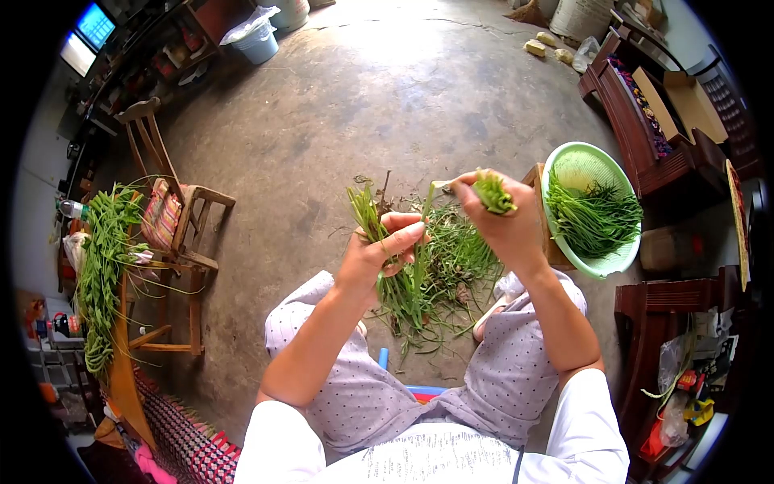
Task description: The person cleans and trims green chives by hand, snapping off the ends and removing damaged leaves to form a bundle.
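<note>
In your left hand [367, 258] you have a loose bunch of green stalks [368, 216]; their upper ends spread a little, and the thin leaves hang down below your hand. In your right hand [520, 222] there is a tighter bunch of bright green stems [493, 194], with the ends gathered close together. Between your two hands goes one single stalk [425, 211], pale at its top, where it bends sharply toward the right hand.

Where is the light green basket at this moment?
In the head view, the light green basket is on the person's right, beside the right hand, with long green stalks lying inside it.
</note>
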